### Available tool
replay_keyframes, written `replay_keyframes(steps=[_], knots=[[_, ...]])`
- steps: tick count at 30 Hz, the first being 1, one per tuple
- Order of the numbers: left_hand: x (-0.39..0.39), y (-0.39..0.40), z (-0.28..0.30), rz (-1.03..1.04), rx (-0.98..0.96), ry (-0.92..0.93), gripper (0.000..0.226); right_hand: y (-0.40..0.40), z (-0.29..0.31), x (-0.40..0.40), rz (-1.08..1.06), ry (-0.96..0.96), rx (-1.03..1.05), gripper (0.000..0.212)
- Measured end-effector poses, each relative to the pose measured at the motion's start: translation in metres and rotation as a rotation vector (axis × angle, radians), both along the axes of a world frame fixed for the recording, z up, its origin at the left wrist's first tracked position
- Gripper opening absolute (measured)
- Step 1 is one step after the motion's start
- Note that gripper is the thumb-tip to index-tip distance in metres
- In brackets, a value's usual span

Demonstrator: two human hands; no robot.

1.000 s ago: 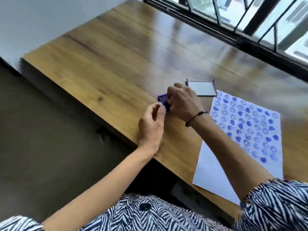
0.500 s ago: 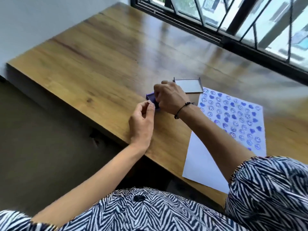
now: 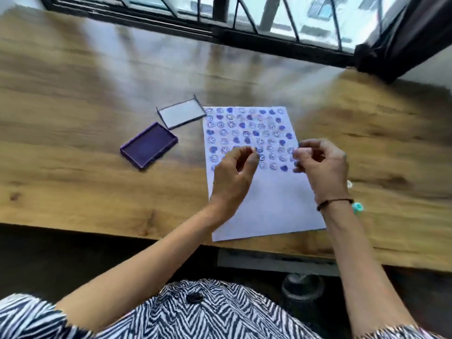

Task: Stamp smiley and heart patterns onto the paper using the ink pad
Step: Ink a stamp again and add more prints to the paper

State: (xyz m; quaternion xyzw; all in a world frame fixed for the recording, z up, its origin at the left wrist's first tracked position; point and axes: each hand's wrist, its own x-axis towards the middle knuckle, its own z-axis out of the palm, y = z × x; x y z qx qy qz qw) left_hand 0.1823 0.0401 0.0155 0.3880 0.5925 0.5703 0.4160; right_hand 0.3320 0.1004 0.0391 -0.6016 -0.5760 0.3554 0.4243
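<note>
A white paper (image 3: 269,204) lies on the wooden table, its upper half filled with rows of blue smiley and heart prints. The open purple ink pad (image 3: 149,148) sits to the left of the paper, with its clear lid (image 3: 181,116) just behind it. My left hand (image 3: 234,177) hovers over the lowest printed rows with thumb and forefinger pinched together. At the paper's right edge, my right hand (image 3: 322,167) has its fingers curled inward. Blur hides whether either hand holds a stamp.
A small teal object (image 3: 357,208) and a small white one (image 3: 349,184) lie on the table (image 3: 73,118) behind my right wrist. A black window frame (image 3: 244,37) runs along the far edge, and a dark curtain (image 3: 403,45) hangs at the right.
Both hands have left the ink pad and moved right, over the paper. The ink pad now lies uncovered. The view has swung right and down.
</note>
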Motion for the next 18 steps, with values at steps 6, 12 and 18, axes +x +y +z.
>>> replay_keyframes(steps=[6,12,18], knots=[[0.031,0.017,-0.009,-0.162,0.024,0.122,0.016,0.001,-0.009,0.019,0.027,-0.398,0.055,0.011],[0.032,0.015,-0.012,-0.162,0.094,0.18,0.021,0.004,-0.007,0.014,0.135,-0.738,0.061,0.016],[0.031,0.015,-0.014,-0.171,0.098,0.182,0.017,0.005,-0.006,0.012,0.175,-0.833,0.07,0.017]])
